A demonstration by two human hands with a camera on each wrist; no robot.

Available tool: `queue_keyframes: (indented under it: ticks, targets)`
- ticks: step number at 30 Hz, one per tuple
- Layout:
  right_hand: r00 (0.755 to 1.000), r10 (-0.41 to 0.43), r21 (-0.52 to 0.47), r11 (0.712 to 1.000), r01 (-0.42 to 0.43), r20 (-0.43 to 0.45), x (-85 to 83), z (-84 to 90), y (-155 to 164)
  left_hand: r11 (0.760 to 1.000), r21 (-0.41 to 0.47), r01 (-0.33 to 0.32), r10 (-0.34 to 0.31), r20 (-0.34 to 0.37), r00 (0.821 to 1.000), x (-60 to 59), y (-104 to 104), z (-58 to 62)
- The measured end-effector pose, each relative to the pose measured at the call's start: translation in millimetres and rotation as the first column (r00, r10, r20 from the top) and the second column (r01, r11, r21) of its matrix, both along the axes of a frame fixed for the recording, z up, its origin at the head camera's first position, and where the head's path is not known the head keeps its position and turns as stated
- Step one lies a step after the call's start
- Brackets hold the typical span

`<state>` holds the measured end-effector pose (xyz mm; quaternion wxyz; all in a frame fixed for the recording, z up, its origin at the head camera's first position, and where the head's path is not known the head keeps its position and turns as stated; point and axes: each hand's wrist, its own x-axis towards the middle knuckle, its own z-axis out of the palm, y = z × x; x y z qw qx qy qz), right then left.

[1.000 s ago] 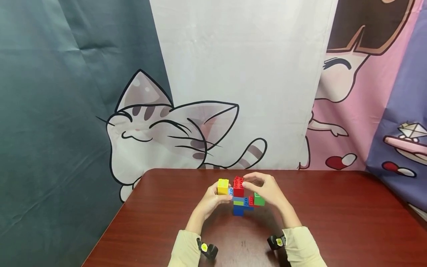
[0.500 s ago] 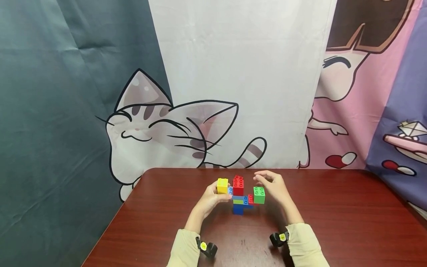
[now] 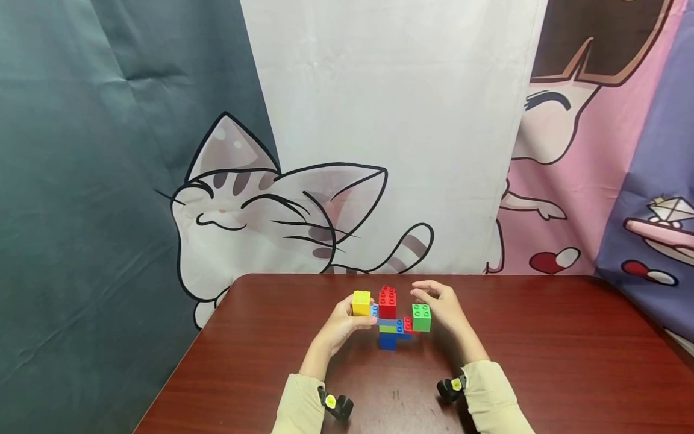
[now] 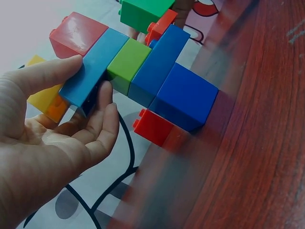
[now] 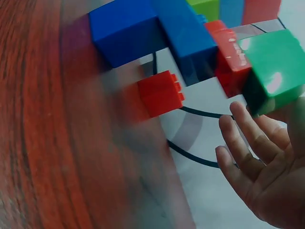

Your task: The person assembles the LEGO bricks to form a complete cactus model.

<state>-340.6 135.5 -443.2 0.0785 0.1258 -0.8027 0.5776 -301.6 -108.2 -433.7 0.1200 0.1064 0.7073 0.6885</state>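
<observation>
A tower of toy building bricks stands upright on the table. Its dark blue base brick (image 3: 387,342) carries a blue brick, a lime brick (image 4: 128,62) and an upper blue brick (image 4: 95,69). On that upper level sit a yellow brick (image 3: 361,303) to the left and a tall red brick (image 3: 387,302). Lower on the right, a small red brick (image 3: 408,324) bears a green brick (image 3: 422,318). My left hand (image 3: 337,331) pinches the upper blue brick, thumb opposite fingers. Just behind the green brick, my right hand (image 3: 443,310) has its fingers loosely extended.
Another red brick (image 4: 153,128) lies low behind the base, showing only in the wrist views. The brown wooden table (image 3: 542,361) ends at a cartoon-printed cloth (image 3: 423,132). Black wrist cameras (image 3: 340,408) sit below both hands.
My right hand has drawn back from the tall red brick toward the right, uncovering the green brick. The left hand keeps its hold, and the tower stays in place.
</observation>
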Motion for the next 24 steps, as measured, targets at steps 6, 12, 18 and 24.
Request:
queue_keyframes:
  ticks: [6,12,18,24]
  targets:
    - [0.995,-0.029,-0.010,0.999,0.030,0.091,-9.5,-14.7,-5,1.000,-0.004,0.005,-0.005,-0.008,1.000,0.6,0,-1.4]
    - [0.961,0.058,-0.110,0.994,-0.029,0.271,-6.6,-13.6,-19,1.000,-0.020,0.010,-0.010,0.004,1.000,3.2,-3,-2.7]
    - [0.942,0.139,-0.166,0.982,-0.091,0.306,-5.0,-3.9,-30,1.000,-0.017,0.018,-0.018,0.011,1.000,1.9,-5,-1.9]
    - [0.924,0.230,-0.176,0.967,-0.182,0.306,-13.0,-1.1,-34,1.000,-0.016,0.017,-0.016,0.009,1.000,0.3,-8,0.0]
